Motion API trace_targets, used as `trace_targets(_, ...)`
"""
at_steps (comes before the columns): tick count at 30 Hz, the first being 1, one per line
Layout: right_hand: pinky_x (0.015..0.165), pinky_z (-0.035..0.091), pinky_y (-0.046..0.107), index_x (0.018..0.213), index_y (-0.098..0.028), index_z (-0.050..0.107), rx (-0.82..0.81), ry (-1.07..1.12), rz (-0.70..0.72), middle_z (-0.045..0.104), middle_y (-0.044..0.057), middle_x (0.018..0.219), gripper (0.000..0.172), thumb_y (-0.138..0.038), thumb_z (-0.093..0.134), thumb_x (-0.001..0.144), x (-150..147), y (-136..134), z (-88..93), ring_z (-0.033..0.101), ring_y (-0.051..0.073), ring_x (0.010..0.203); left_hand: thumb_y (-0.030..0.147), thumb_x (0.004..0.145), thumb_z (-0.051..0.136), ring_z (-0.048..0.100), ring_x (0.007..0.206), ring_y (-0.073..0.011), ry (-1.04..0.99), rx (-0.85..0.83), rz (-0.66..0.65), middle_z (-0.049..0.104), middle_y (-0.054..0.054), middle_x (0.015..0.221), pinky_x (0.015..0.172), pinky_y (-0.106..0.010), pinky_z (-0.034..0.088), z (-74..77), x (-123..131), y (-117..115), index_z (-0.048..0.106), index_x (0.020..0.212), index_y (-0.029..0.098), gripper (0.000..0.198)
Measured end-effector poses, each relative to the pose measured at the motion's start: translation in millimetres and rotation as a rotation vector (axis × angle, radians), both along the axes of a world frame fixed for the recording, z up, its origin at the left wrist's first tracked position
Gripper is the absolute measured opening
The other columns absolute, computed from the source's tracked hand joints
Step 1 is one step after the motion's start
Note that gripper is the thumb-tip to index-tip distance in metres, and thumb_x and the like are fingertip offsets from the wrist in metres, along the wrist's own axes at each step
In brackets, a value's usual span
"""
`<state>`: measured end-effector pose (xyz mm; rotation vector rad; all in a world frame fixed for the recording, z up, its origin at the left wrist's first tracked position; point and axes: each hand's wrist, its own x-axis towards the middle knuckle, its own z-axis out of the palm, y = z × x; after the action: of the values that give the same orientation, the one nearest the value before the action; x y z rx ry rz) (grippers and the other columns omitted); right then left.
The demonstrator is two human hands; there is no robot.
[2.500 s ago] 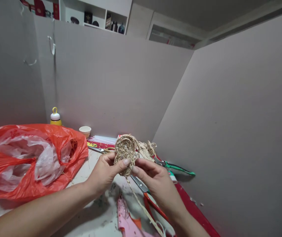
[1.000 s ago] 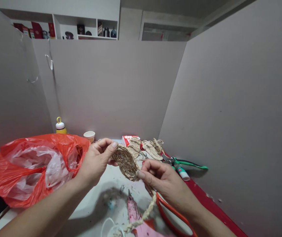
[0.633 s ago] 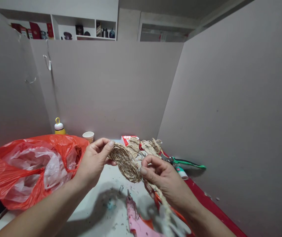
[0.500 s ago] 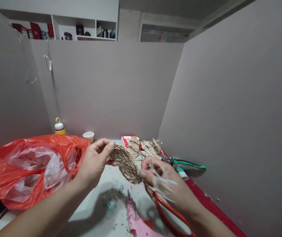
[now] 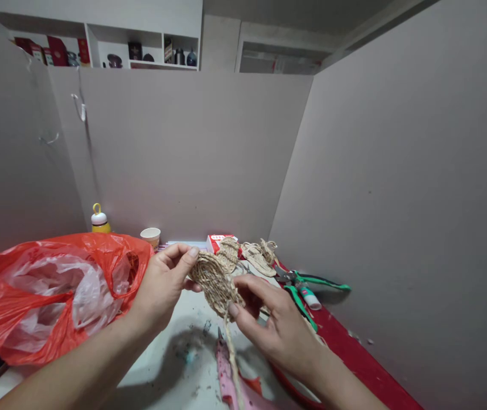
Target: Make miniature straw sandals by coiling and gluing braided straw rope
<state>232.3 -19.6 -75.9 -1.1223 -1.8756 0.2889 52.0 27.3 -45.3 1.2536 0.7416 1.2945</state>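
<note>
One left hand point(image 5: 163, 285) and one right hand point(image 5: 275, 327) are pinching opposite ends of a tan, elongated, braided-straw piece point(image 5: 213, 282), probably for keeping it steady.

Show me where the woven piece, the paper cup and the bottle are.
Woven piece point(image 5: 213, 282): head view, middle of its ribbed face.
Paper cup point(image 5: 151, 240): head view, outer wall below the rim.
Bottle point(image 5: 99, 218): head view, its white cap.
</note>
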Motion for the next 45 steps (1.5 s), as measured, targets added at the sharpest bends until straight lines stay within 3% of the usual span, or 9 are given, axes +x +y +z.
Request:
trace_targets(4, 0.062, 0.052, 0.031, 0.111, -0.022, 0.054, 0.129, 0.155, -0.088, 0.065, 0.004, 0.086, 0.034, -0.029, 0.066, 0.080, -6.1, -6.1, -7.0, 0.061, 0.018, 0.071, 0.040, 0.078, 0.067, 0.055, 0.062, -0.0103, 0.037, 0.003, -0.038, 0.061, 0.000, 0.071, 0.049, -0.019, 0.048, -1.8, 2.8, -2.7, 0.061, 0.074, 0.016, 0.025)
trace_targets(9, 0.063, 0.054, 0.028, 0.104, -0.025, 0.057, 0.221, 0.218, -0.181, 0.068, 0.001, 0.087, 0.020, -0.022, 0.062, 0.085, -14.1, -8.2, -12.9, 0.064, 0.015, 0.071, 0.041, 0.080, 0.065, 0.051, 0.063, -0.0103, 0.083, -0.029, -0.117, 0.058, 0.000, 0.072, 0.052, -0.021, 0.049, -4.3, 8.1, -11.5, 0.059, 0.075, 0.016, 0.026)
trace_targets(17, 0.059, 0.054, 0.026, 0.091, -0.023, 0.059, 0.138, 0.293, -0.156, 0.067, 0.000, 0.077, 0.012, -0.017, 0.060, 0.082, -19.1, -10.6, -5.8, 0.065, 0.015, 0.064, 0.032, 0.076, 0.068, 0.053, 0.066, -0.0111, 0.212, 0.017, -0.256, 0.059, 0.000, 0.073, 0.053, -0.020, 0.047, -4.7, 7.8, -16.4, 0.063, 0.082, 0.017, 0.017)
trace_targets(23, 0.056, 0.053, 0.024, 0.087, -0.022, 0.058, 0.184, 0.279, -0.154, 0.065, -0.002, 0.073, 0.011, -0.014, 0.059, 0.080, -20.6, -13.3, -6.3, 0.064, 0.013, 0.059, 0.029, 0.078, 0.067, 0.052, 0.063, -0.0096, 0.217, 0.038, -0.281, 0.058, 0.001, 0.070, 0.053, -0.019, 0.046, -6.6, 8.2, -17.0, 0.060, 0.078, 0.016, 0.015)
trace_targets(26, 0.059, 0.052, 0.024, 0.090, -0.023, 0.058, 0.254, 0.236, -0.161, 0.065, -0.002, 0.077, 0.016, -0.010, 0.059, 0.079, -20.4, -11.8, -9.8, 0.063, 0.012, 0.062, 0.030, 0.079, 0.066, 0.052, 0.063, -0.0096, 0.224, 0.036, -0.289, 0.059, 0.001, 0.072, 0.052, -0.019, 0.046, -7.9, 8.2, -17.6, 0.061, 0.083, 0.016, 0.016)
trace_targets(29, 0.061, 0.053, 0.022, 0.094, -0.024, 0.057, 0.224, 0.266, -0.104, 0.065, -0.003, 0.080, 0.019, -0.010, 0.058, 0.082, -20.4, -10.4, -12.5, 0.064, 0.011, 0.066, 0.031, 0.080, 0.065, 0.053, 0.062, -0.0096, 0.241, 0.035, -0.290, 0.061, 0.000, 0.073, 0.052, -0.019, 0.046, -6.5, 7.7, -16.3, 0.063, 0.088, 0.016, 0.017)
trace_targets(35, 0.069, 0.054, 0.024, 0.107, -0.026, 0.051, 0.218, 0.339, -0.115, 0.063, -0.001, 0.088, 0.033, -0.013, 0.062, 0.079, -22.1, -12.4, -13.9, 0.064, 0.013, 0.078, 0.033, 0.077, 0.067, 0.051, 0.058, -0.0083, 0.197, 0.021, -0.206, 0.059, 0.002, 0.068, 0.047, -0.018, 0.045, 2.5, 2.6, -11.2, 0.061, 0.080, 0.016, 0.018)
trace_targets(40, 0.066, 0.055, 0.022, 0.099, -0.027, 0.057, 0.207, 0.368, -0.058, 0.065, -0.002, 0.085, 0.024, -0.010, 0.058, 0.081, -23.8, -14.2, -11.9, 0.065, 0.012, 0.074, 0.032, 0.076, 0.068, 0.049, 0.056, -0.0077, 0.179, 0.018, -0.176, 0.057, 0.002, 0.067, 0.045, -0.017, 0.043, 6.2, 0.1, -10.3, 0.060, 0.077, 0.016, 0.017)
trace_targets(45, 0.062, 0.055, 0.024, 0.100, -0.027, 0.061, 0.212, 0.389, -0.058, 0.067, -0.003, 0.083, 0.027, -0.008, 0.058, 0.082, -22.7, -12.6, -11.6, 0.065, 0.011, 0.068, 0.032, 0.076, 0.068, 0.049, 0.055, -0.0081, 0.171, -0.004, -0.189, 0.057, 0.001, 0.067, 0.043, -0.017, 0.043, 5.2, 0.0, -10.0, 0.063, 0.078, 0.016, 0.017)
